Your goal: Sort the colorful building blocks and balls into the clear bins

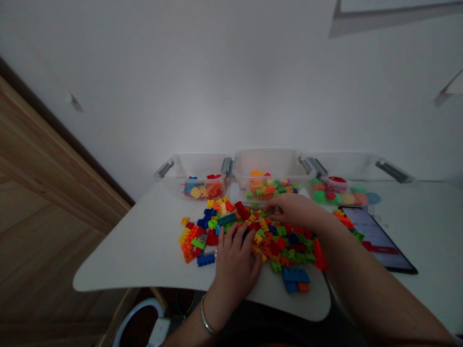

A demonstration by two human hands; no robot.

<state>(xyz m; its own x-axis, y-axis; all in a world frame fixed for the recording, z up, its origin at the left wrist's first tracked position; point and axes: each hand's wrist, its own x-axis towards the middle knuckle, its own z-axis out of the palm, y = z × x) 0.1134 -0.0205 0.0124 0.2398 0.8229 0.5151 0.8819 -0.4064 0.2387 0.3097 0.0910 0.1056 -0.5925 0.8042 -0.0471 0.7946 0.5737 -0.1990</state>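
A loose pile of toy bricks (265,238) is lying on the white table (137,246), in front of a row of three clear boxes. The pile is showing red, orange, yellow, green and blue pieces. The left hand (236,260) is resting palm down on the near side of the pile, fingers spread, touching the bricks; a bracelet (206,315) is circling its wrist. The right hand (284,210) is reaching to the far side of the pile with fingers bent downward; its fingertips are partly hidden, so whether they are pinching a brick cannot be told. A long blue brick (206,260) is lying at the pile's near left, while a blue block (295,274) is sitting near the table's front edge, just beside a small orange brick (304,287). The left box (202,154) is holding red, yellow and blue pieces; the middle box (267,159) is holding mostly orange and green bricks; the right box (347,166) is holding round coloured pieces. A tablet (376,236) is lying face up beyond the right forearm. A pale wall (217,72) is standing behind the boxes.
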